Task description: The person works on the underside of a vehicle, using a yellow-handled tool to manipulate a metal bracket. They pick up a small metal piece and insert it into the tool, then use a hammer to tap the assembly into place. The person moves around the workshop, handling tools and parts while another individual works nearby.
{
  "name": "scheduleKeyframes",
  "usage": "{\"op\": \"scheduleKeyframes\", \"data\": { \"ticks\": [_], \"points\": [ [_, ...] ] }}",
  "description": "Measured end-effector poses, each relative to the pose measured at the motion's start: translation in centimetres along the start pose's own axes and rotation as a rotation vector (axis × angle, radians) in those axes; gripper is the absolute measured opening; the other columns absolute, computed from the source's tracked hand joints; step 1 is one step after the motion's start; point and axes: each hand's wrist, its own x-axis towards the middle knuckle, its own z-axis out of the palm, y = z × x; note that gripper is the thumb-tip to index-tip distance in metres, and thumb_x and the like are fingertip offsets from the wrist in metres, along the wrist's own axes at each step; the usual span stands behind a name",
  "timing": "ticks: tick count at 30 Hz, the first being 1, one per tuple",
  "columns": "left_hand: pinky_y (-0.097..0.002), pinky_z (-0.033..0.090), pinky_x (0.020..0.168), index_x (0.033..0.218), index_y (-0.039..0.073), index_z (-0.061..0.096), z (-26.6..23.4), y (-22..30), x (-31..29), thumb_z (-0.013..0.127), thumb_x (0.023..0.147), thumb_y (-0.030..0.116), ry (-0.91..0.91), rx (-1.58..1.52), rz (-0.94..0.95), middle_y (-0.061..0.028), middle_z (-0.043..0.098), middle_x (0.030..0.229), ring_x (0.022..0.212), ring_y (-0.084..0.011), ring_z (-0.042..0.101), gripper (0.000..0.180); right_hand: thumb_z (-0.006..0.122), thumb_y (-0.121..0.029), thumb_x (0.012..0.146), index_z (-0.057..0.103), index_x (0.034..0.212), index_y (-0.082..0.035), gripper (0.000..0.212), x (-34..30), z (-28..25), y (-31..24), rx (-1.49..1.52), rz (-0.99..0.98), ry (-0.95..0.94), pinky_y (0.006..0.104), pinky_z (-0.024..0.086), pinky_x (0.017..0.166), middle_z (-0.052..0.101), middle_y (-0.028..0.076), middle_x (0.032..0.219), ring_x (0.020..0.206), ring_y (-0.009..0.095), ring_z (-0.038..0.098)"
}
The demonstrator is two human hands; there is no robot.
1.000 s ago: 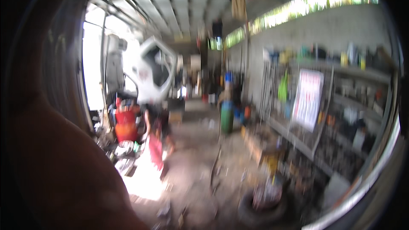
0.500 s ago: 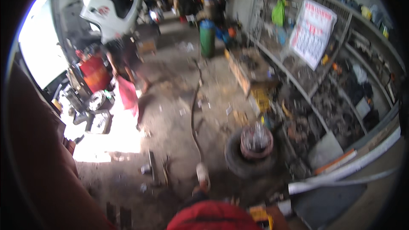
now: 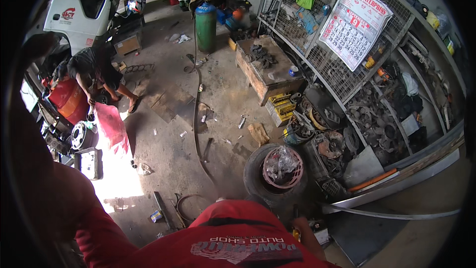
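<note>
Looming dark before the lens, the left forearm [image 3: 64, 198] is standing up out of a red sleeve [image 3: 101, 233], nearside and left of the tyre [image 3: 252, 173]. Its hand is losing itself in shadow, so I cannot tell whether that grip is apart or together, nor why the arm is being held so high. The right hand [image 3: 303, 227] is hanging low, nearside of the tyre, with a yellow thing [image 3: 296, 234] and a dark narrow piece [image 3: 296, 212] showing right by it. The fingers are staying too small to read; I cannot tell whether this grip is clamped on either.

Inside the tyre, a pink basket [image 3: 293, 180] is nesting with clear plastic [image 3: 281, 161] in it, the ring presumably keeping it from sliding. Beyond the tyre, a yellow case [image 3: 281, 109] is sitting by the end of a wooden table [image 3: 274, 90], probably to be within reach. The table is carrying dark rags [image 3: 259, 55].

Far left of the tyre, a co-worker [image 3: 94, 64] is stooping and holding a pink sheet [image 3: 110, 124] by its upper end, so the rest is hanging down. Farther beyond the tyre, a green cylinder [image 3: 205, 30] is standing upright, its broad base likely steadying it.
</note>
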Motion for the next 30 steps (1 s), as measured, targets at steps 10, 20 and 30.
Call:
{"op": "scheduleKeyframes", "data": {
  "ticks": [10,20,30],
  "points": [
    [-0.0460,0.053,0.101,0.127,0.001,0.070,14.8,-18.7,0.2,0.089,0.071,0.028,-0.737,-0.214,-0.311,-0.0210,0.070,0.125,0.119,-0.0391,0.067,0.065,0.074,-0.032,0.082,0.079,0.097,0.000,0.036,7.6,-6.4,-20.0,-0.192,-0.067,-0.165,0.0442,0.058,0.080,0.078,0.018,0.096,0.092,0.035,0.077],
    [-0.0480,0.054,0.101,0.145,0.011,0.059,31.1,-33.9,-34.4,0.078,0.089,0.034,-1.392,0.386,-1.255,-0.0203,0.069,0.130,0.117,-0.0366,0.067,0.063,0.082,-0.047,0.079,0.075,0.104,0.005,0.058,23.4,-17.2,-56.1,-0.196,-0.407,0.126,0.0495,0.058,0.084,0.076,0.025,0.107,0.101,0.037,0.075],
    [-0.0407,0.056,0.088,0.127,0.004,0.070,36.6,-18.9,-58.7,0.080,0.087,0.038,-1.154,-0.358,-2.659,-0.0170,0.074,0.110,0.101,-0.0313,0.071,0.053,0.083,-0.026,0.086,0.069,0.090,0.000,0.030,25.7,-24.2,-91.8,0.070,-0.803,0.155,0.0382,0.056,0.059,0.072,0.014,0.077,0.063,0.024,0.071]
  ]
}}
